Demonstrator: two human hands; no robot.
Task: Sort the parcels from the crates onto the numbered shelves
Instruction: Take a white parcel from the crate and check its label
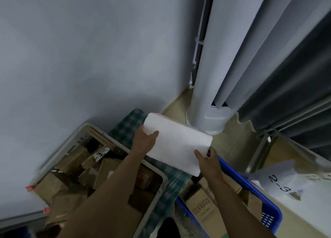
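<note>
A flat white parcel (176, 142) is held up in front of me, above the gap between two crates. My left hand (144, 141) grips its left edge with the thumb on top. My right hand (207, 158) grips its lower right corner, thumb on the face. Below on the left stands a grey-rimmed crate (164, 179) filled with brown cardboard parcels (105, 167). To the right, a blue plastic crate (261, 193) holds cardboard boxes (200, 209). At the far right a shelf carries a paper label reading 2-3 (280, 184).
A green checked cloth (129, 126) lies between the crates. A white cylindrical column (211, 76) rises behind the parcel, with grey blinds (279, 54) beside it. A plain wall fills the left. The metal shelf frame (258, 153) stands at the right.
</note>
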